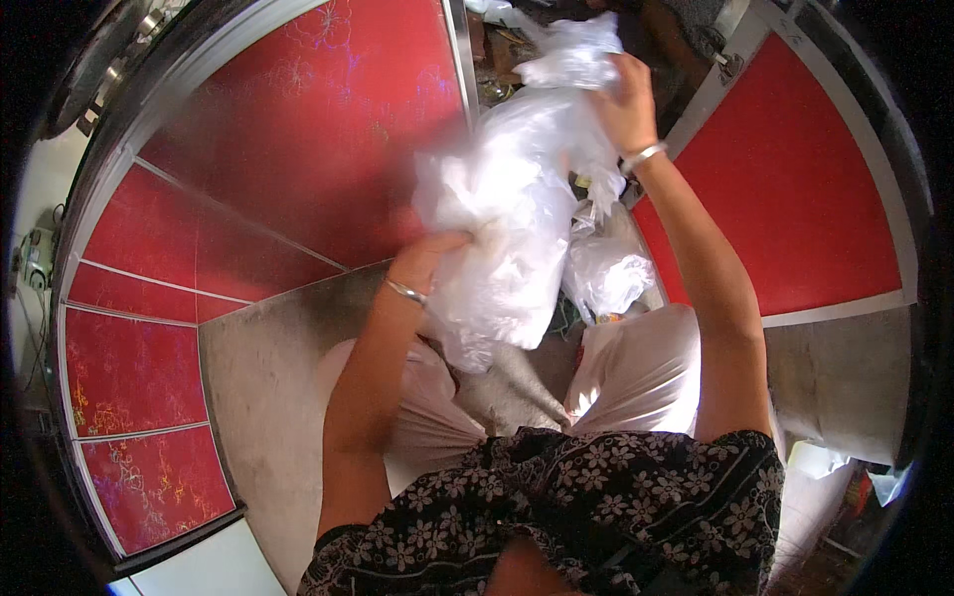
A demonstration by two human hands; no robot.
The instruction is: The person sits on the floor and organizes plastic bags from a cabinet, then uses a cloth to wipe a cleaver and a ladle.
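A bulky bundle of white translucent plastic bags (507, 201) hangs before me, over my knees. My left hand (426, 261) grips its lower left side, with the fingertips lost in the plastic. Higher up, my right hand (630, 104) holds a crumpled upper part of the plastic (572, 56); motion blur hides some of its fingers. Whether the upper part is a separate bag, I cannot tell. Below the bundle to the right, a second filled plastic bag (607, 272) rests low beside my right knee, apart from both hands.
Red cabinet panels (313, 149) with pale frames line the left. On the right an open red cabinet door (790, 194) with a latch stands close to my right arm. Dark, cluttered storage space (499, 59) lies beyond the bags. Grey concrete floor (276, 357) shows beside my left leg.
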